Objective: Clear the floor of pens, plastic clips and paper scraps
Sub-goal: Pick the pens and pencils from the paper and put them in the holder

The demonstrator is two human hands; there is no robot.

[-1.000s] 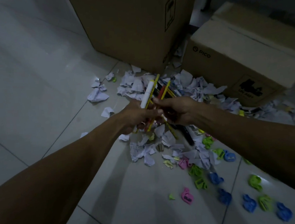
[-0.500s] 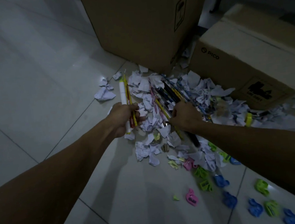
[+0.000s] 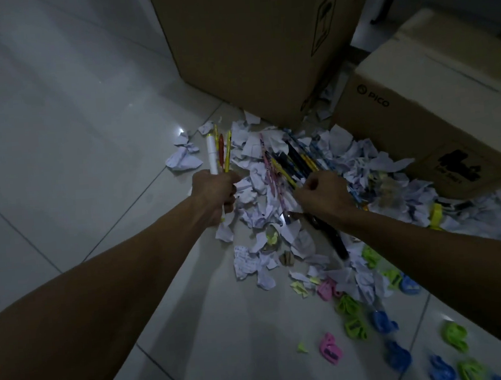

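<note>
— White marker and yellow and red pens point(image 3: 221, 153) are sticking up from the left hand point(image 3: 215, 197), whose fingers are grasping them.

— And the right hand point(image 3: 323, 194)?

— Its fingers are clenching around a second bundle of pens point(image 3: 286, 164), with paper scraps point(image 3: 259, 207) lying between both fists and plastic clips point(image 3: 353, 316) scattering nearer the person on the floor point(image 3: 74, 143).

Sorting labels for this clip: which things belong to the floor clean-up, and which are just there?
Job: pens in left hand; pens under right hand; paper scraps; plastic clips.
Just there: tall cardboard box; PICO box.
</note>
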